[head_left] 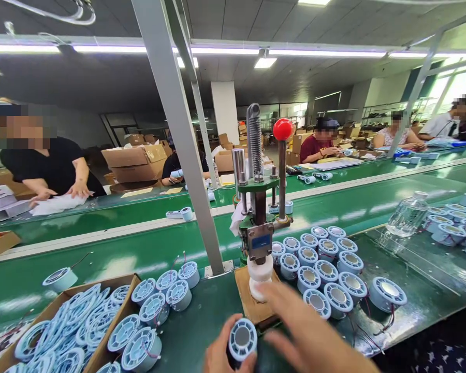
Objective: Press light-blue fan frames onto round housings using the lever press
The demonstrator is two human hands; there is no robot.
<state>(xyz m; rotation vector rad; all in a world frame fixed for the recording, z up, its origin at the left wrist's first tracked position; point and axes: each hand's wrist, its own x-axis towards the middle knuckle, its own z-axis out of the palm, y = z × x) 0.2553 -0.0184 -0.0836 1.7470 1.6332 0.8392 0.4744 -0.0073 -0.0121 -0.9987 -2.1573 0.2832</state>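
My left hand (226,348) is closed around a light-blue round fan head (243,339) with a silver disc in its middle. It holds this in front of the hand press (259,241), close to the wooden base board (252,310). My right hand (291,324) is smeared by motion, its fingers stretched out and apart, with nothing visible in them. It reaches past the white pressing block (260,280), just right of the held fan head. The press lever with its red ball knob (282,129) stands upright, untouched.
Many fan heads with silver discs (326,270) stand right of the press; several without discs (154,309) stand left. A cardboard box (134,292) holds light-blue rings. A clear plastic bottle (407,215) stands at right. A grey post (178,134) rises nearby. Co-workers sit across the green conveyor (120,264).
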